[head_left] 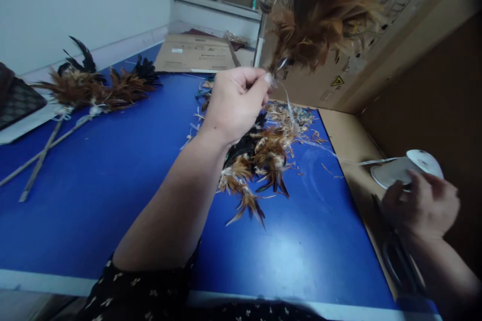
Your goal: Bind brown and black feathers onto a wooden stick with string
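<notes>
My left hand (241,100) is raised over the table, thumb and fingers pinched at the tied base of a feather duster (324,20) with brown and dark feathers. Behind that hand a thin stick (232,51) shows; whether it belongs to the duster I cannot tell. Clear-white ribbon (324,148) hangs from the pinch, droops over the table and runs to a white spool (425,163). My right hand (425,205), slightly blurred, has its fingers curled against the spool. Dark-handled scissors (395,261) lie beside the right wrist.
Loose brown and black feathers (273,153) are heaped on the blue table (150,160). Two feather dusters (81,88) lie crossed at left, near a dark patterned bag (18,98). Flat cardboard (194,55) lies at the back; a large carton (406,60) rises at right.
</notes>
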`<control>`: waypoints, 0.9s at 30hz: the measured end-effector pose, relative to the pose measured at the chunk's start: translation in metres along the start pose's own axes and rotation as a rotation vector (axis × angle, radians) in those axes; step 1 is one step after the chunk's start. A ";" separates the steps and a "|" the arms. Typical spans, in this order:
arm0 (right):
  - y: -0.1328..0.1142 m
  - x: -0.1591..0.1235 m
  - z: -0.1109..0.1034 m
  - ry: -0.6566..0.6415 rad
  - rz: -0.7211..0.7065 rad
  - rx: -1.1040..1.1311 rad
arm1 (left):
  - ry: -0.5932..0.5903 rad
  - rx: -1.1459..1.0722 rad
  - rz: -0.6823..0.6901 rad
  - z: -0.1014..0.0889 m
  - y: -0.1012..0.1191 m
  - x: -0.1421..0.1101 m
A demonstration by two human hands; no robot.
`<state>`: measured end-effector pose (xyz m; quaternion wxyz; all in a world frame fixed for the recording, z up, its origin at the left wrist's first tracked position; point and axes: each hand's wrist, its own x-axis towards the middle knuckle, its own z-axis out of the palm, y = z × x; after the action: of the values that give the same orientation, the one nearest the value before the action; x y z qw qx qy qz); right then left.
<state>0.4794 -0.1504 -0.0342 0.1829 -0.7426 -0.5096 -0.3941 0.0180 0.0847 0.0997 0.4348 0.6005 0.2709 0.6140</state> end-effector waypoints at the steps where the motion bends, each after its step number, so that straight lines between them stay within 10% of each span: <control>1: -0.017 -0.010 -0.007 -0.105 -0.066 0.038 | 0.001 0.001 -0.006 0.000 0.000 0.000; 5: -0.090 -0.034 -0.003 -0.612 -0.060 0.221 | 0.002 -0.009 -0.009 0.000 0.002 -0.001; 8: -0.137 -0.026 0.031 -0.715 0.023 0.291 | 0.005 -0.013 0.006 -0.001 0.002 -0.001; 16: -0.228 0.062 0.092 -0.570 -0.004 0.729 | 0.020 -0.006 0.010 -0.008 0.008 0.001; 22: -0.234 0.048 0.056 -0.320 -0.321 0.915 | -0.018 -0.004 -0.020 -0.010 0.011 0.002; 27: -0.249 0.033 0.023 -0.358 -0.617 0.923 | -0.031 0.003 -0.069 -0.004 0.013 -0.002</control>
<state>0.2695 -0.0117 -0.0549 0.2753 -0.4584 -0.8443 -0.0349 0.0116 0.0773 0.1093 0.4590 0.6008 0.2858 0.5888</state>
